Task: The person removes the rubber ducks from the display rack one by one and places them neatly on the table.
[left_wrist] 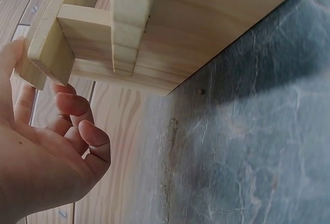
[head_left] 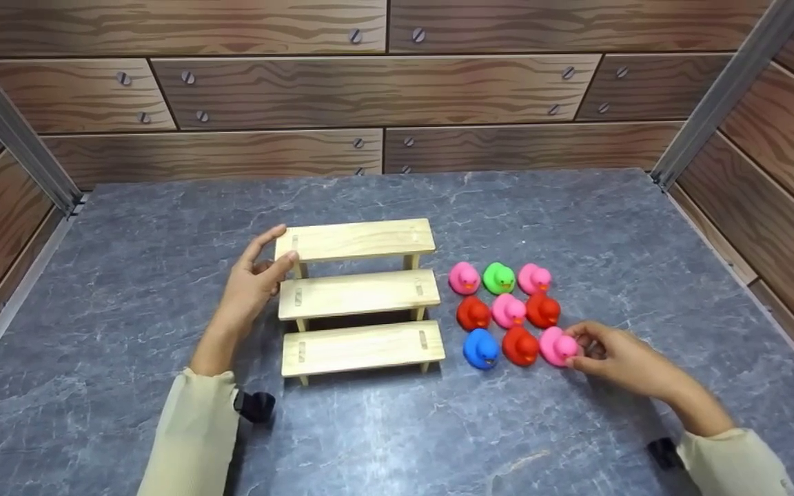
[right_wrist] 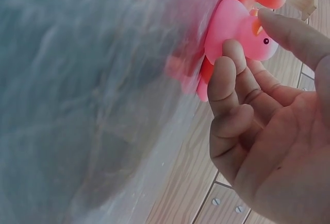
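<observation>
A pale wooden three-tier step stand (head_left: 359,296) stands on the grey marbled surface. My left hand (head_left: 249,293) grips the left end of its top tier, thumb at the front edge and a finger at the back; in the left wrist view the other fingers curl beneath the board end (left_wrist: 54,62). To the stand's right, several rubber ducks sit in rows. My right hand (head_left: 621,362) pinches the pink duck (head_left: 557,346) at the near right corner of the group between thumb and fingers. That pink duck (right_wrist: 227,31) appears resting on the surface in the right wrist view.
Beside the pinched duck are a red duck (head_left: 520,346) and a blue duck (head_left: 481,348). Behind them sit more red and pink ducks and one green duck (head_left: 499,278). Wood-print panels (head_left: 369,89) enclose the surface at the back and both sides.
</observation>
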A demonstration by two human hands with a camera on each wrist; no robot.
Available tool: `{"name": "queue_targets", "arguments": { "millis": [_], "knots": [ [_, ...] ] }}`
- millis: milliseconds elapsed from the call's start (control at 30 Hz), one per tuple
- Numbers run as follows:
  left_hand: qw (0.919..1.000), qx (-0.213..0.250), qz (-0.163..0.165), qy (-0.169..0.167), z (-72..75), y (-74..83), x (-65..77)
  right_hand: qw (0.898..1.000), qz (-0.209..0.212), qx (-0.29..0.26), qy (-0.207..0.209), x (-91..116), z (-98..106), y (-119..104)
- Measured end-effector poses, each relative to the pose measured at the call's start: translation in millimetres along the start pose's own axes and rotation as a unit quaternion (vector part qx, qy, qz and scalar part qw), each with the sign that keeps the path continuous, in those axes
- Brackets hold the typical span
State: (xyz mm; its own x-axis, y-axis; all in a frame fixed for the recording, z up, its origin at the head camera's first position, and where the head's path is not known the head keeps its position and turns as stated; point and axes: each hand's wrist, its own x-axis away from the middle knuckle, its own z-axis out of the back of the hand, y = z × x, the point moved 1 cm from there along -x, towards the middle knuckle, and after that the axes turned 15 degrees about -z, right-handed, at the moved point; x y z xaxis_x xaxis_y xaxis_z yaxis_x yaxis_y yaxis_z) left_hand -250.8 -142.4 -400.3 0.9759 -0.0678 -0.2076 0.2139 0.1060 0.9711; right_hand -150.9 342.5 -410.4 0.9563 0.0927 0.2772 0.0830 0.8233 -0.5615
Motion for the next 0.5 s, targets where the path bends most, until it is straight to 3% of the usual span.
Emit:
{"name": "queue_targets", "arguments": {
  "millis": [333, 500],
  "knots": [
    [0.9999, -0.004, -0.013, 0.008, -1.7, -0.4, -1.4, 1.0, -0.003, 0.004, 0.013, 3.4, 0.3, -4.7],
    [0.9986, -0.045, -0.029, 0.007, -2.4, 0.4, -0.6, 0.997, 0.008, -0.011, 0.07, 4.3, 4.8, -9.5]
  ]
}}
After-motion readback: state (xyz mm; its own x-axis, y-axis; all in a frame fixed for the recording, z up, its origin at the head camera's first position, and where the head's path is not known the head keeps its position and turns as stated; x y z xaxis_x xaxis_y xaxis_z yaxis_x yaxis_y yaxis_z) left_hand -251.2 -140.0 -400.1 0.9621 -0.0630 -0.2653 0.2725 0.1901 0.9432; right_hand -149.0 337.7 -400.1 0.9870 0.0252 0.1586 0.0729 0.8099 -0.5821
